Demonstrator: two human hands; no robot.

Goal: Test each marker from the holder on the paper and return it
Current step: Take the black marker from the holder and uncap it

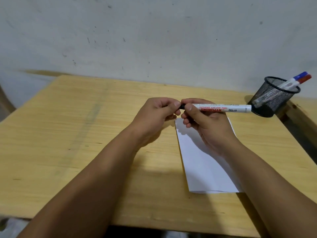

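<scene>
A white marker [223, 108] with red print lies level in the air above the table, held near its left end by my right hand [204, 122]. My left hand [154, 115] pinches the marker's black cap [182, 106], mostly hidden between the fingers of both hands. Whether the cap is on or off I cannot tell. Below my right hand lies a white sheet of paper [202, 162]. At the far right stands the black mesh holder [272, 97] with a blue-capped marker [300, 75] and a red-capped marker [304, 79] leaning in it.
The wooden table [77, 134] meets a grey wall [154, 35] at the back. Its right edge runs just past the holder, and its front edge is near my forearms. A second wooden surface [307, 110] shows at the far right.
</scene>
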